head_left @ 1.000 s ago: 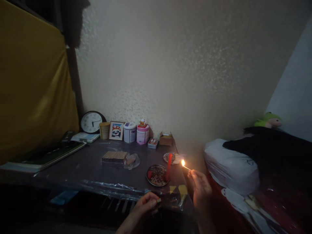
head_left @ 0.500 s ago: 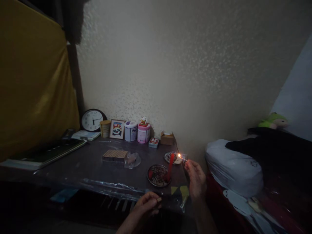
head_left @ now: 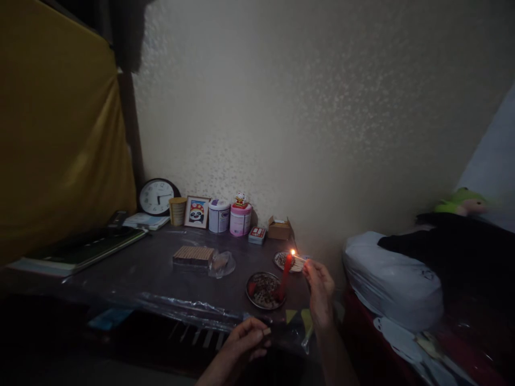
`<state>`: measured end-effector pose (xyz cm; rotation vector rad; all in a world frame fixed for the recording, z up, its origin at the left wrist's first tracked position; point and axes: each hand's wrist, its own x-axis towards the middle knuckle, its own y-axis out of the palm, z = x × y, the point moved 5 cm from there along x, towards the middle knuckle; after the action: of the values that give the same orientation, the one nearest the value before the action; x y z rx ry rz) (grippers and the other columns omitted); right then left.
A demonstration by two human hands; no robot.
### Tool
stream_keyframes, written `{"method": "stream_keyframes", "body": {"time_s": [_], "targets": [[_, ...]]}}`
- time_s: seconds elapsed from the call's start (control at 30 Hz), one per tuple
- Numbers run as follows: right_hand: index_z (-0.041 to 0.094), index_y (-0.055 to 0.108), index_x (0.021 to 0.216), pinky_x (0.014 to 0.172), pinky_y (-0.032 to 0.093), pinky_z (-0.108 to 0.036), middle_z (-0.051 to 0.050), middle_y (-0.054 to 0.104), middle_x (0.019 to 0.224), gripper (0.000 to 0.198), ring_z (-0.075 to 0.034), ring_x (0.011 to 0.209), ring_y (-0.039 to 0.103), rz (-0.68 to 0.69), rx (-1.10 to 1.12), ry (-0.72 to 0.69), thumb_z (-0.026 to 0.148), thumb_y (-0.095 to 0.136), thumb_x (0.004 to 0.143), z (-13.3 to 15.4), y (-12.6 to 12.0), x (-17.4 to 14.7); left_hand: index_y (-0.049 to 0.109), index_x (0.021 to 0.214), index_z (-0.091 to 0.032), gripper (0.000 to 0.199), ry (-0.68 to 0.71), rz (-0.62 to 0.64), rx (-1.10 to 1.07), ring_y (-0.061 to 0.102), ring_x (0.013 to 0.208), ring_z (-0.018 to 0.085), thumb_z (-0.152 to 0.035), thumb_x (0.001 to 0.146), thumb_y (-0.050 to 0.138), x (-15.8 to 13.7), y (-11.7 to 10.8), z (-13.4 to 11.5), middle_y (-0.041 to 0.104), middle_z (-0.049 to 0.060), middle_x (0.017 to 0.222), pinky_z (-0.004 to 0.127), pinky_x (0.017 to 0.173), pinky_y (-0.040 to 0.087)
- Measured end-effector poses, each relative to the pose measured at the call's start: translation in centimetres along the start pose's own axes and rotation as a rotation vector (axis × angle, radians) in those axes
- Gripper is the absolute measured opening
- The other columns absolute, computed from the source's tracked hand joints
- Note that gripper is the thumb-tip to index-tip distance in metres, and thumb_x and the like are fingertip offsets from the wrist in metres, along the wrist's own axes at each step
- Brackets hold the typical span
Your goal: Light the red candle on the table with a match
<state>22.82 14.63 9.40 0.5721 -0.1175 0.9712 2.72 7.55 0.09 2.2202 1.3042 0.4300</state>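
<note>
In my right hand (head_left: 318, 284) a burning match (head_left: 300, 258) is pinched between thumb and fingers. Its flame meets the tip of a red candle (head_left: 286, 273), which stands slightly tilted on a round metal plate (head_left: 266, 307) strewn with dark bits. My left hand (head_left: 250, 340) is closed low in front of the table edge, around a small brown matchbox (head_left: 266, 332) of which only one end shows. Behind the candle lies a second, smaller plate (head_left: 279, 264) with several pale matchsticks (head_left: 296, 265) at its right side.
On the table (head_left: 156, 273) lie a row of matchboxes (head_left: 193, 255) and crumpled clear plastic (head_left: 222, 265). Along the wall stand a clock (head_left: 157, 197), a panda picture (head_left: 197, 213), two tins (head_left: 219, 217), a card box (head_left: 256, 235) and a cardboard box (head_left: 279, 229). White bedding (head_left: 392, 281) is at right.
My right hand has brought the burning match slightly left, and its flame has moved from beside the candle to its tip. My left hand keeps its grip. The view has shifted slightly.
</note>
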Motion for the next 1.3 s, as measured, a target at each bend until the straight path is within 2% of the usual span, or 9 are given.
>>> {"method": "stream_keyframes", "body": {"time_s": [0.33,0.57,1.3], "targets": [[0.018,0.066,0.071,0.062,0.044,-0.025,0.004,0.062,0.067,0.021,-0.012,0.063,0.055,0.009,-0.018,-0.031,0.037,0.071,0.062,-0.60,0.52,0.43,0.063,0.082,-0.016,0.012,-0.009,0.001,-0.004,0.059,0.080,0.014,-0.027,0.076,0.066,0.66,-0.79,0.86,0.061,0.001,0.082,0.024,0.072,0.042],[0.019,0.066,0.070,0.063,0.045,-0.025,0.004,0.063,0.066,0.020,-0.012,0.063,0.055,0.011,-0.027,-0.042,0.037,0.070,0.063,-0.50,0.88,0.46,0.064,0.083,-0.017,0.011,0.000,0.025,-0.023,0.059,0.080,0.013,-0.026,0.076,0.066,0.33,-0.39,0.34,0.061,0.001,0.082,0.024,0.073,0.042],[0.019,0.065,0.073,0.061,0.045,-0.024,0.004,0.062,0.065,0.020,-0.012,0.062,0.056,0.028,-0.038,-0.028,0.036,0.069,0.064,-0.67,0.26,0.81,0.063,0.083,-0.016,0.011,-0.008,0.020,-0.020,0.058,0.080,0.014,-0.025,0.077,0.065,0.29,-0.34,0.51,0.060,0.001,0.083,0.025,0.072,0.041]]}}
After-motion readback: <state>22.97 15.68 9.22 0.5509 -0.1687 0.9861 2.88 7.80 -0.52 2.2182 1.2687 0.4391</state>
